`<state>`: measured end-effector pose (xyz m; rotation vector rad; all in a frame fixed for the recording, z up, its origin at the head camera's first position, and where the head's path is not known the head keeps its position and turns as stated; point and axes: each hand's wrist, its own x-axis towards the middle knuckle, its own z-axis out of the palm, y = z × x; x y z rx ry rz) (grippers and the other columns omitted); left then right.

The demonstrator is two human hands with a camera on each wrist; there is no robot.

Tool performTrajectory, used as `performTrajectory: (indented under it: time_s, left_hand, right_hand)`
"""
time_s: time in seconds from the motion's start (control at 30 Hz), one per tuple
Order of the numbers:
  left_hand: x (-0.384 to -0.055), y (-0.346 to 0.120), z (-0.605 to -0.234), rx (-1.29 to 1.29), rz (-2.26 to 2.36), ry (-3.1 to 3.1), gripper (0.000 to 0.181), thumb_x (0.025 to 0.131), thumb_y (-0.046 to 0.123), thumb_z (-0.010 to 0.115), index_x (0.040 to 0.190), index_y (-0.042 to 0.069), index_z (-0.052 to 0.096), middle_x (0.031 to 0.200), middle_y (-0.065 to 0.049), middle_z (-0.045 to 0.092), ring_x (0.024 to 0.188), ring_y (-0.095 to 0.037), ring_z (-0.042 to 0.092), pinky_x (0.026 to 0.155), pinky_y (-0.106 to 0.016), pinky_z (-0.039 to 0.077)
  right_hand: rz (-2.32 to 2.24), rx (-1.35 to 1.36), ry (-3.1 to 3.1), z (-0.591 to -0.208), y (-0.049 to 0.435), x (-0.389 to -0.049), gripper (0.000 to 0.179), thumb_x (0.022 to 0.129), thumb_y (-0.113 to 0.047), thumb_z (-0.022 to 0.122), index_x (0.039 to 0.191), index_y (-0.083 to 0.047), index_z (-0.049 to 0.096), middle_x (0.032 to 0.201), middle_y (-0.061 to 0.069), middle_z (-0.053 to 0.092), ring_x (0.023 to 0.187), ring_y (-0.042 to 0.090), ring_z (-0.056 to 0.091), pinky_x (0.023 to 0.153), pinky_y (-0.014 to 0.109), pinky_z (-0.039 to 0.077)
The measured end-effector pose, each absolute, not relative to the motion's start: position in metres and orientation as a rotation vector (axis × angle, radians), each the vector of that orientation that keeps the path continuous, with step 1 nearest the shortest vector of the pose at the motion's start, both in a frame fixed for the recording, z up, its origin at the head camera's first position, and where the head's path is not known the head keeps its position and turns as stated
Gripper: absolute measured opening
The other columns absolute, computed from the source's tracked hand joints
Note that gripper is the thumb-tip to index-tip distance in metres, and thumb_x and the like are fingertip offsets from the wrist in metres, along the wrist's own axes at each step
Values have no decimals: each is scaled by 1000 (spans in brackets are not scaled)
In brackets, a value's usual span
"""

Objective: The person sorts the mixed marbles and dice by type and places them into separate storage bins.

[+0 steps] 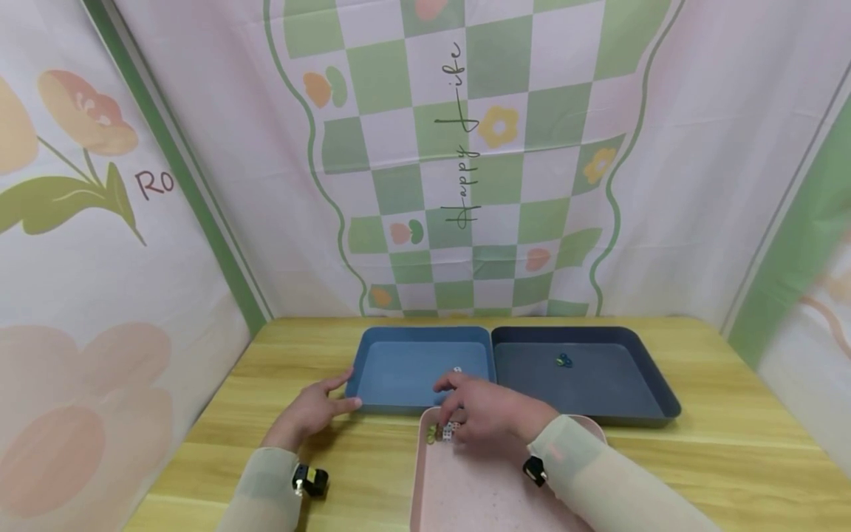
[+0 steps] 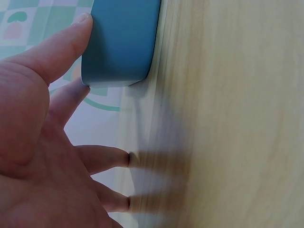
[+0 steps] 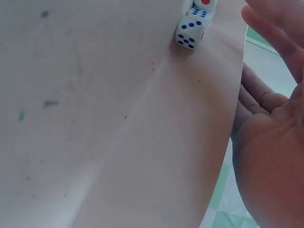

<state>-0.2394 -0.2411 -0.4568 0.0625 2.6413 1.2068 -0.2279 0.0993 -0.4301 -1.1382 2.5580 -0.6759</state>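
Observation:
My left hand (image 1: 311, 414) touches the left side of the blue tray (image 1: 399, 369), its thumb and forefinger spread at the rim, as the left wrist view also shows. Over the far left corner of the pink tray (image 1: 479, 488) is my right hand (image 1: 495, 408), fingers loosely bent above the wall. White dice (image 1: 448, 431) lie in that corner, close to its fingertips; their blue and red dots show in the right wrist view. Beside them are small yellowish pieces (image 1: 431, 434), too small to make out. One white die (image 1: 457, 369) appears in the blue tray, just past the right fingers.
Right of the blue tray stands a dark grey-blue tray (image 1: 585, 384), with a few small dark green and yellow ring-like pieces (image 1: 564, 360) in it. All the trays rest on a wooden table (image 1: 731, 458). A printed curtain (image 1: 492, 185) hangs behind the table.

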Motion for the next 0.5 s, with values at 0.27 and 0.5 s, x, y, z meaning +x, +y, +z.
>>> performTrajectory:
  time_s: [0.27,0.5]
  left_hand:
    - [-240,-241,-456,62,1197,2644,72,89,46,73,152,31,43,155,-19,35,141,-48,27,109,-68,23]
    - [-240,-241,-456,77,1189,2650,71,90,44,73,152,30,43,155,-19,35,141,-48,27,109,-68,24]
  right_hand:
    - [-563,-1232,2589,-437,97,-228,17,87,-16,76,95,-31,78,146,10,45,132,26,46,97,38,48]
    - [-522,-1208,2601,-440,96,-226,16,86,-21,79,96,-32,77,147,9,43,132,25,44,97,39,48]
